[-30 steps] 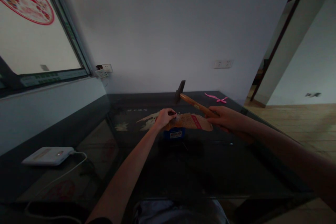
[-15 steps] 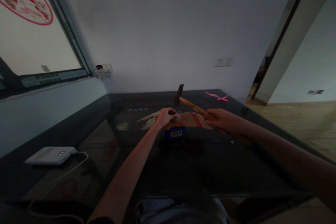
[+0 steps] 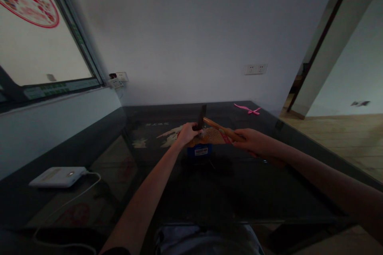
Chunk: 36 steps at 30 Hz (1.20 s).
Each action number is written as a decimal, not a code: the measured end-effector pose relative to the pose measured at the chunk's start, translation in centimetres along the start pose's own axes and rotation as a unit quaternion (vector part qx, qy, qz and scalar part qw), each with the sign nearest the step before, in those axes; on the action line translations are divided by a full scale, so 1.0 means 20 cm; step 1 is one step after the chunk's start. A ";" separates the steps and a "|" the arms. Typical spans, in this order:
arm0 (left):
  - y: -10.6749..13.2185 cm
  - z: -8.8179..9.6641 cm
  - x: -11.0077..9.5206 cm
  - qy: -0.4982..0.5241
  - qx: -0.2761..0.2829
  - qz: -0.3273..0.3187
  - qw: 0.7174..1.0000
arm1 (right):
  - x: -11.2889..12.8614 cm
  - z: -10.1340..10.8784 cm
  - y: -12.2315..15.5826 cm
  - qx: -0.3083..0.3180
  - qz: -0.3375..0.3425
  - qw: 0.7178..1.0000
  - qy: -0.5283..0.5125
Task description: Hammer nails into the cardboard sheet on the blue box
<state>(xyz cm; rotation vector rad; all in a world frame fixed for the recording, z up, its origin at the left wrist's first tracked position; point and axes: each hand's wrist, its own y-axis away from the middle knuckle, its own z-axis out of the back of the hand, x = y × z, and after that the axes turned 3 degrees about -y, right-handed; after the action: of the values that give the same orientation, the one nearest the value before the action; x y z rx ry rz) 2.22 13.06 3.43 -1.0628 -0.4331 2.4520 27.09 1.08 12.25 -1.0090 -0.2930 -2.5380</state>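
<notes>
My right hand [image 3: 251, 141] is wrapped round the wooden handle of a hammer [image 3: 220, 126]. The hammer's dark head is low, right beside the fingertips of my left hand [image 3: 186, 133]. Those left fingers are pinched together over a tan, patterned flat piece [image 3: 212, 134] with a red band near its right end. What they pinch, if anything, is too small and dark to make out. Beneath the flat piece is a blue box [image 3: 200, 150] with a white label, resting on the dark glossy table [image 3: 167, 199].
A white power bank [image 3: 58, 177] with a white cable lies at the table's left. A pink ribbon [image 3: 249, 110] lies near the far right edge. Behind the table rises a wall with sockets [image 3: 255, 69], and a window [image 3: 44, 48] is on the left.
The hammer head has come down from above the flat piece to beside my left fingertips. My right hand has dipped slightly, and my left hand has stayed in place.
</notes>
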 end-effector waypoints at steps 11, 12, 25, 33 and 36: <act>0.00 0.01 -0.02 -0.004 0.002 0.016 1.000 | 0.00 0.01 0.00 -0.008 -0.010 1.000 0.025; 0.00 0.01 -0.01 -0.005 0.003 0.018 1.000 | 0.00 0.00 0.00 -0.004 -0.012 1.000 0.024; 0.00 0.00 -0.01 -0.010 -0.001 0.016 1.000 | 0.01 0.00 0.01 -0.003 -0.007 0.999 0.031; 0.00 0.01 -0.02 0.002 0.006 0.002 1.000 | 0.01 0.00 0.01 -0.016 -0.009 0.999 0.042; 0.00 0.01 -0.01 0.002 0.009 0.021 1.000 | 0.00 -0.02 0.02 -0.006 -0.001 1.000 0.028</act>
<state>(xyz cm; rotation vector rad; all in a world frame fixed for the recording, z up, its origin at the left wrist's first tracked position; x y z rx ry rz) 2.26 12.96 3.69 -1.0795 -0.3904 2.4863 26.95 0.63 12.06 -0.9409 -0.2621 -2.5681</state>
